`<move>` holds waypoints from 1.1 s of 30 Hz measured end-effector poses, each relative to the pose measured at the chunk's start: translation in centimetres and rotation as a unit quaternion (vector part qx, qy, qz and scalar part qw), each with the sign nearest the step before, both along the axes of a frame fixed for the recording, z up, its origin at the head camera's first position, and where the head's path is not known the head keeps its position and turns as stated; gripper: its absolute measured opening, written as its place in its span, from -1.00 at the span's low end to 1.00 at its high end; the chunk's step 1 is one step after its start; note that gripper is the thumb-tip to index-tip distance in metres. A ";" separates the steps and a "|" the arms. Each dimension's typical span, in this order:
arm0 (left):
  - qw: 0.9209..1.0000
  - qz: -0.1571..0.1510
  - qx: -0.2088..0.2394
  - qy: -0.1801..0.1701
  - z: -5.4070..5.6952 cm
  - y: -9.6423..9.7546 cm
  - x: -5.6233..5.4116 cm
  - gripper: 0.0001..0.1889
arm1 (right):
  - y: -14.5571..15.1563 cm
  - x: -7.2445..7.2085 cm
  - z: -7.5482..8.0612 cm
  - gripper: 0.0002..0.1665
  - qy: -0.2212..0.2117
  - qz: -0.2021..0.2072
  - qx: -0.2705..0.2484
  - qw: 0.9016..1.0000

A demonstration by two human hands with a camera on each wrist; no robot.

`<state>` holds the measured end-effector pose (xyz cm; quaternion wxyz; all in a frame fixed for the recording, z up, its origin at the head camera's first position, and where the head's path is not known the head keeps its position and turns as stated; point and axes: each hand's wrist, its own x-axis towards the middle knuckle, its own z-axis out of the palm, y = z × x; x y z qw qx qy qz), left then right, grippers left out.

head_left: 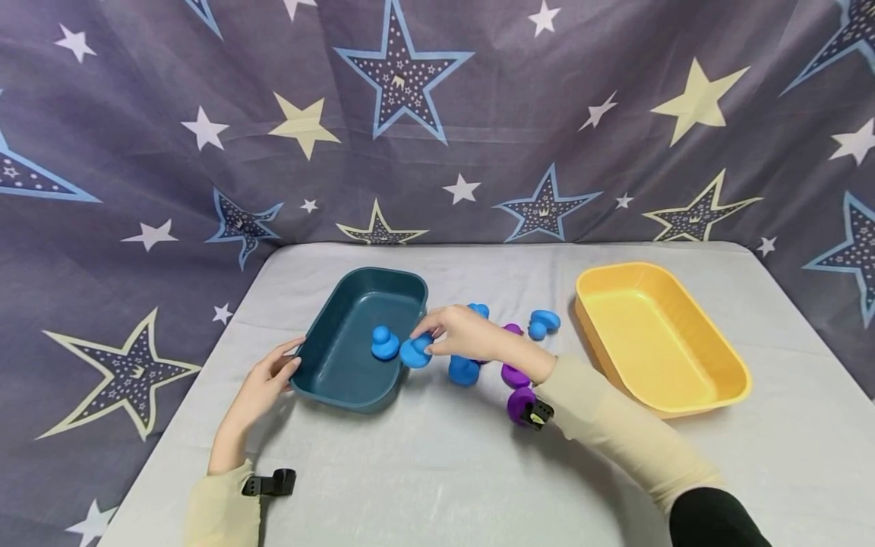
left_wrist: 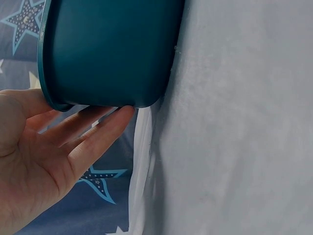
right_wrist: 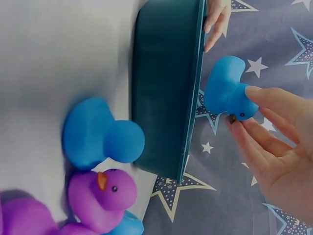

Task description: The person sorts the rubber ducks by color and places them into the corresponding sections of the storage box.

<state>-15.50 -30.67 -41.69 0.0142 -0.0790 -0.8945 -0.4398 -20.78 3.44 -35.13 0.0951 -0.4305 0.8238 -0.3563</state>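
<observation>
My right hand (head_left: 465, 333) pinches a blue rubber duck (head_left: 415, 352) by its head between thumb and fingers, above the right rim of the dark teal bin (head_left: 342, 292). In the right wrist view the held duck (right_wrist: 226, 87) is tipped, its beak close to the fingertips. Another blue duck (head_left: 385, 343) sits inside the bin. At the bin's left side, my left hand (head_left: 263, 384) touches the rim and outer wall with its fingers extended, as the left wrist view (left_wrist: 63, 142) also shows.
Between the bins, blue ducks (head_left: 463, 371) and purple ducks (head_left: 515, 377) lie in a loose group, partly hidden by my right forearm. One blue duck (head_left: 544, 323) lies on its side near the yellow bin (head_left: 663, 410). A starry cloth (head_left: 478, 91) hangs behind the table.
</observation>
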 end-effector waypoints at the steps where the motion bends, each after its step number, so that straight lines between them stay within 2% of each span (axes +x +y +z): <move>1: 1.000 0.000 0.000 0.000 0.0 0.0 0.0 -0.57 | -0.1 0.0 0.0 -0.72 0.000 0.000 -0.002 1.000; 18: 1.000 -0.003 0.008 -0.001 0.0 0.0 0.0 -0.57 | -3.1 0.5 0.2 -0.70 -0.012 -0.001 -0.003 1.000; 33: 1.000 -0.008 0.017 0.005 0.0 0.0 -0.1 -0.58 | -5.2 0.1 -1.3 -0.71 -0.026 0.007 -0.021 0.999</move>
